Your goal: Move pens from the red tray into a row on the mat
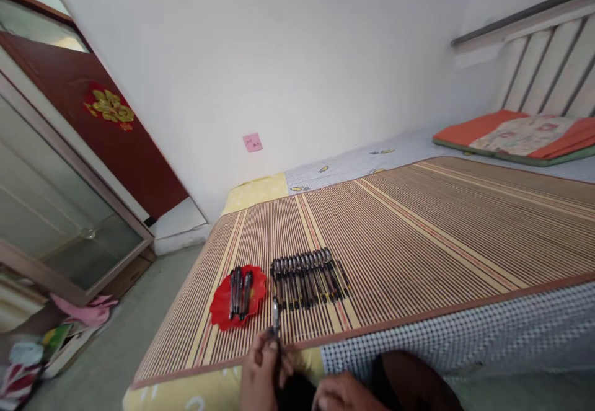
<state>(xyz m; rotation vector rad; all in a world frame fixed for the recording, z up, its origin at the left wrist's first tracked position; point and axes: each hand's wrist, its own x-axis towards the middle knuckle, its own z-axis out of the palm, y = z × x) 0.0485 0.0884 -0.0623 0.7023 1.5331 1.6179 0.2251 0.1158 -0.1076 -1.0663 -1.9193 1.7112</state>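
Observation:
My left hand (261, 371) is closed, its thumb and fingers pinching a pen (276, 317) that points away from me, upward in the view. Just beyond that pen lies a row of dark pens (302, 278), side by side on the striped mat, their silvery ends away from me. Left of the row, a red scalloped dish (218, 309) holds several more dark pens (238, 293). My right hand (346, 392) rests low at the bottom edge with its fingers curled; whether anything is inside them is hidden.
The striped bamboo mat (418, 231) covers the bed, whose front edge shows a checked sheet (418, 343). Folded orange bedding (483, 129) lies at the far right. A white wall with a pink note (252, 142) stands behind. Left are a glass-panelled door (56, 200) and the floor (125, 330).

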